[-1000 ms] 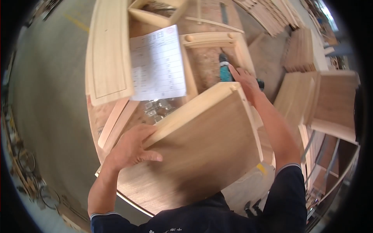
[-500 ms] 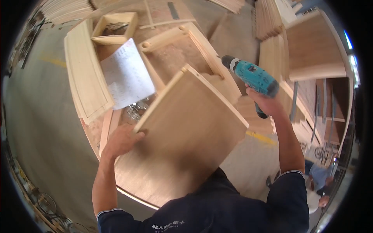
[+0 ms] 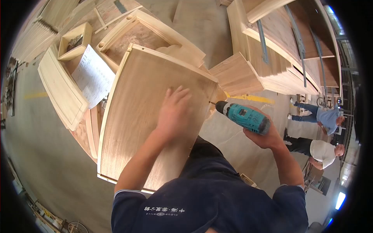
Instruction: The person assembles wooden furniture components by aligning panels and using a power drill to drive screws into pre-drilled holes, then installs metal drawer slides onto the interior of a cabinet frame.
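Observation:
A wide wooden panel point(image 3: 136, 124) with pale edge strips lies in front of me, close to my body. Over its middle is my left hand point(image 3: 175, 110), slightly blurred, fingers stretched out and holding nothing; whether it touches the surface I cannot tell. On the right, my right hand point(image 3: 266, 136) grips a teal and black cordless drill point(image 3: 248, 117). The drill's thin bit points left, close to the panel's right edge; contact is not clear. Most of the drill's handle is hidden behind its body and my hand.
Beyond the panel lie a wooden frame point(image 3: 105, 40), a white paper sheet point(image 3: 93, 75) and a small wooden box point(image 3: 86, 37) with dark bits inside. A framed board point(image 3: 64, 91) sits left. Stacked panels point(image 3: 268, 75) and a cabinet stand right. Two people point(image 3: 324, 151) are farther right.
My left hand has left the panel's left edge and moved right over its middle. The drill has come down, its bit now near the panel's right edge. The view has shifted right.

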Demonstrator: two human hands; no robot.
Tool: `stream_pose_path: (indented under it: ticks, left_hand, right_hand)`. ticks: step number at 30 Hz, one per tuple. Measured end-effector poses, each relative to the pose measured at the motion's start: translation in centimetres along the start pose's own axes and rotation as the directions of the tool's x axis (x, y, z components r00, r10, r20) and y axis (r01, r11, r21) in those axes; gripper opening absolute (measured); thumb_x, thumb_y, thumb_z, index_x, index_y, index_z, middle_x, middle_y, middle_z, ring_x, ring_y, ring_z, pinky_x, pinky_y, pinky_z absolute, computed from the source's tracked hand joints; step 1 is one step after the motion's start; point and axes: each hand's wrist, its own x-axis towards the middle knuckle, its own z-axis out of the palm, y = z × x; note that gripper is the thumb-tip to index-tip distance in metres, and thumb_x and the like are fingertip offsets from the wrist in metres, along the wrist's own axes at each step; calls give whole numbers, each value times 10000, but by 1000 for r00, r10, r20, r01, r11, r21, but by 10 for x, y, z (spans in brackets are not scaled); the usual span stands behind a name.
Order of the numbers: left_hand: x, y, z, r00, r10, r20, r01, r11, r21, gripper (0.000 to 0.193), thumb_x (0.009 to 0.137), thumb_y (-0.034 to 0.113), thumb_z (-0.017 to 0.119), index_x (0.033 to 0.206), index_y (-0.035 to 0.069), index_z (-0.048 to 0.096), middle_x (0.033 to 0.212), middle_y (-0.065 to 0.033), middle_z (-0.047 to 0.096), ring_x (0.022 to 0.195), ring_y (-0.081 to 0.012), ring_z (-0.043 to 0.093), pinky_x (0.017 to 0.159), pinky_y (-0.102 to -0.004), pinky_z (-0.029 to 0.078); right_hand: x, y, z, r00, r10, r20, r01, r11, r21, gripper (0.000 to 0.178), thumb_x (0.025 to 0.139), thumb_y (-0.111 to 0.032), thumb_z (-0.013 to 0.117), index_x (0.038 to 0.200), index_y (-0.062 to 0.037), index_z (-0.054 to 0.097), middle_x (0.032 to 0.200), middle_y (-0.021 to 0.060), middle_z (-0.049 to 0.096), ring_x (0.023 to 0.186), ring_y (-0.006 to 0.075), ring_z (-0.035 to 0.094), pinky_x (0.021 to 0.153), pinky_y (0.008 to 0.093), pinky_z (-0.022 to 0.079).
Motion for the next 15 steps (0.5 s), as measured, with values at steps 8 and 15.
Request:
stream_pose_path:
  ticks: [8, 15]
  left_hand:
    - [20, 10, 68, 990, 111, 84, -118, 989, 89, 197, 763, 144, 749, 949, 108, 694, 1302, -57, 609, 1387, -287, 444, 1190, -539, 249]
    - [19, 10, 63, 988, 143, 48, -148, 983, 109, 172, 740, 175, 773, 889, 125, 704, 1277, -50, 615, 1366, -271, 458, 1181, -546, 259]
  right_hand:
    - [-12, 28, 7, 998, 59, -37, -58, 998, 39, 603, 771, 8, 693, 1352, -10, 533, 1186, 97, 657, 1052, 124, 590, 957, 299, 474]
    - [-7, 26, 15, 998, 1, -58, 0, 1000, 15, 577, 778, -1, 687, 1335, -16, 536, 1192, 140, 667, 1106, 201, 638, 991, 334, 478]
